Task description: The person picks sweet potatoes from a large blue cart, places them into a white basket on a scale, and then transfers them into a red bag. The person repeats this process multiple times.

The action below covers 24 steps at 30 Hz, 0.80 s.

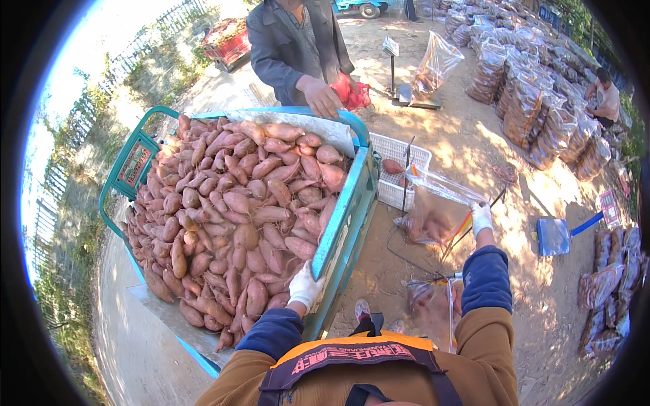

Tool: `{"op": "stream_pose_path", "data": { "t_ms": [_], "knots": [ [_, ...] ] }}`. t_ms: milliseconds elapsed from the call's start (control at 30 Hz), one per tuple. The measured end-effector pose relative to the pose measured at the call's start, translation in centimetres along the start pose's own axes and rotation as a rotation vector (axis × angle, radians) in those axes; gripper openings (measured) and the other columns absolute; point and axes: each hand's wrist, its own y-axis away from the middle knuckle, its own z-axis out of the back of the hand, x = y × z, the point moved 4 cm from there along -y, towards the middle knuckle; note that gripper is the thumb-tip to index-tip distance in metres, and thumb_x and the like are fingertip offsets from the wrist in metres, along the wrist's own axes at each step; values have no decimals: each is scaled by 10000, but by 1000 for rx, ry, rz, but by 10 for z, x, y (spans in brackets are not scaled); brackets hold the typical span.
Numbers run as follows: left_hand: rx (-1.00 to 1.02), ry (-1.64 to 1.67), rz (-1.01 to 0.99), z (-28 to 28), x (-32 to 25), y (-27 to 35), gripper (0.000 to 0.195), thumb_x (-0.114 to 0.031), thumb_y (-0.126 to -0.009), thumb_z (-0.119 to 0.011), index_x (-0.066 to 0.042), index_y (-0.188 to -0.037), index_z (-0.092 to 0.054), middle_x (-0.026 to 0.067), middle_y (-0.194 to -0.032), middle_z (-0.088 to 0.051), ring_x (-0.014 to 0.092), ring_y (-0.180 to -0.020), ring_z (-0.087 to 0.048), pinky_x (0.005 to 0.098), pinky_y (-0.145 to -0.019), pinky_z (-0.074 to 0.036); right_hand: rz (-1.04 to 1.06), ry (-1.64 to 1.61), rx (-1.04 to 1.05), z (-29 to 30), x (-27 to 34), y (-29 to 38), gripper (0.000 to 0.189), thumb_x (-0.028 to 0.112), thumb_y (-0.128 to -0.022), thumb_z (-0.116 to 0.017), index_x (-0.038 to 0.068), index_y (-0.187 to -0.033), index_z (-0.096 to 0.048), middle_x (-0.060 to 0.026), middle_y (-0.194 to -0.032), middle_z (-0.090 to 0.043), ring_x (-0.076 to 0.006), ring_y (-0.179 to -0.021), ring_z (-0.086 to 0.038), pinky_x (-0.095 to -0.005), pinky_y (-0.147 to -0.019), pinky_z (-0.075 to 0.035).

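Note:
My left hand (305, 285), in a white glove, grips the top edge of the blue-green side wall (341, 208) of a cargo bed. Sweet potatoes (238, 218) are heaped inside that bed, right beside the hand. My right hand (481, 219), also gloved, holds the rim of a transparent plastic bag (434, 215) at the top of a thin metal stand (452, 246). Some sweet potatoes lie in the bottom of this bag. Nearer my feet, a second transparent bag (431, 307) with sweet potatoes stands on the ground.
Across the cargo bed, a person (299, 56) rests one hand on its end and holds red netting (351, 92). A white plastic crate (398, 190) stands beside the bed. Platform scales (417, 101) (553, 237), filled bags (528, 104) and another person (604, 99) are farther right.

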Motion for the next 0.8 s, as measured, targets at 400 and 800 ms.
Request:
{"op": "stream_pose_path", "data": {
  "t_ms": [400,800],
  "knots": [
    [74,31,57,27,-27,7,777,-442,-834,-665,-53,-1461,-420,244,-1157,-676,362,-1025,-681,459,-905,-531,-629,-262,391,-23,-241,178,307,236,-825,-689,-48,-937,-719,-213,-892,-719,-295,-681,-700,-454,-527,-513],
    [94,86,-20,45,-55,-2,719,-411,-845,-661,-61,-1429,-432,212,-1227,-648,365,-1118,-640,460,-960,-499,454,108,-266,81,16,9,747,297,-876,-681,24,-1498,-371,-187,-1196,-654,-309,-974,-675,-392,-867,-525]
  ]
}}
